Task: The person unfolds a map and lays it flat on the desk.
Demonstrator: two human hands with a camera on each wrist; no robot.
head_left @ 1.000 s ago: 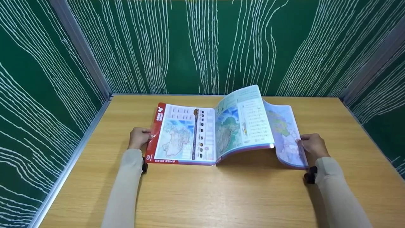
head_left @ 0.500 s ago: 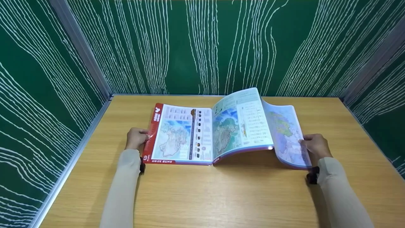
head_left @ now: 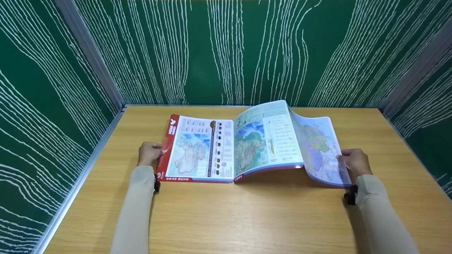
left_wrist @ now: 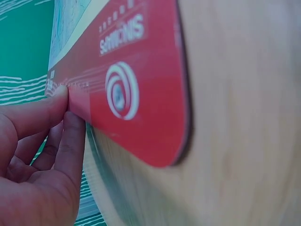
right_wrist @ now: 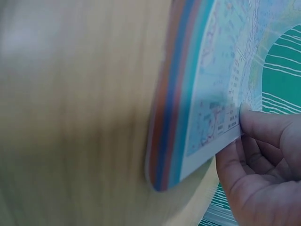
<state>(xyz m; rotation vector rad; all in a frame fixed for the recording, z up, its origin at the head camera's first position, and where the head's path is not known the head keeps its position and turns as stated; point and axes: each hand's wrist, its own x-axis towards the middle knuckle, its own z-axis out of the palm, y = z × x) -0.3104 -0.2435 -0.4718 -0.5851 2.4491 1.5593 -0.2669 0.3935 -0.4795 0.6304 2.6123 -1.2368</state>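
A glossy folding map (head_left: 192, 151), its panels printed with maps and text, is partly unfolded on the table in the head view. Its left panel lies flat, the middle one arches up, and the right panel (head_left: 321, 148) slopes down to the tabletop. At the red left edge, my left hand (head_left: 149, 153) pinches the sheet between thumb and fingers; the left wrist view shows the red border (left_wrist: 155, 108) with a white spiral logo. My right hand (head_left: 355, 161) pinches the right edge, where the right wrist view shows a striped corner (right_wrist: 171, 155).
The wooden table (head_left: 247, 218) extends in front of the map and to both sides. Green panels (head_left: 201, 53) with wavy white lines enclose it at the back and sides, joined by grey metal posts (head_left: 93, 53). Dark devices (head_left: 350, 194) sit at the wrists.
My left hand has drawn the left edge leftward, and my right hand has moved slightly right. The map is spread wider, and its raised middle arch has dropped a little.
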